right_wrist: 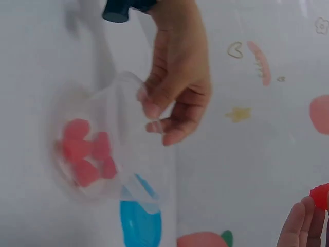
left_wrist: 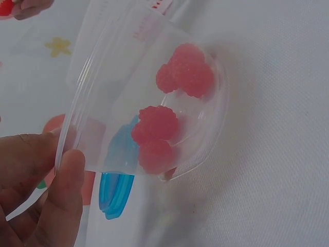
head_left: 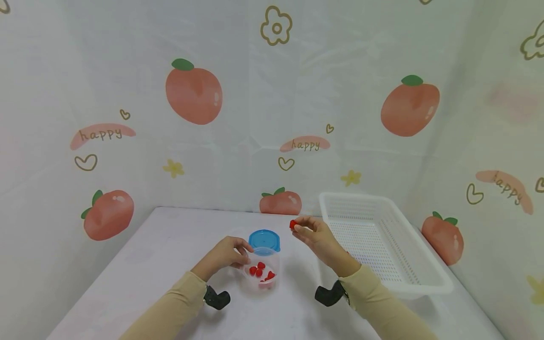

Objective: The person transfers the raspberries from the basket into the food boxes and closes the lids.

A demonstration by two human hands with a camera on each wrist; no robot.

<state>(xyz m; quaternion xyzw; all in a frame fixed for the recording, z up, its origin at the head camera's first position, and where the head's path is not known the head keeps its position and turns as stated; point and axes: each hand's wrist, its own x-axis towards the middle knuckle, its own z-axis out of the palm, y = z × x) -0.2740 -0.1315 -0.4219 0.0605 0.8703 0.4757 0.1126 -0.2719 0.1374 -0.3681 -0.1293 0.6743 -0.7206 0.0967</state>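
Observation:
My left hand (head_left: 227, 255) pinches the rim of a clear plastic container (head_left: 261, 279) that stands on the table. Several red raspberries (left_wrist: 159, 123) lie at the bottom, visible through its wall in the left wrist view. My right hand (head_left: 316, 238) is raised to the right of the container and pinches one more raspberry (head_left: 293, 225) between thumb and fingers. In the right wrist view, that raspberry (right_wrist: 320, 196) shows only at the right edge. Just behind the container lies a blue lid (head_left: 264, 240).
A large white perforated plastic basket (head_left: 429, 264) sits on the right of the table, beside my right forearm. A bit of red shows near its left wall, mostly hidden by my wrist. Behind the white table (head_left: 170, 241) hangs a printed cloth (head_left: 238, 174).

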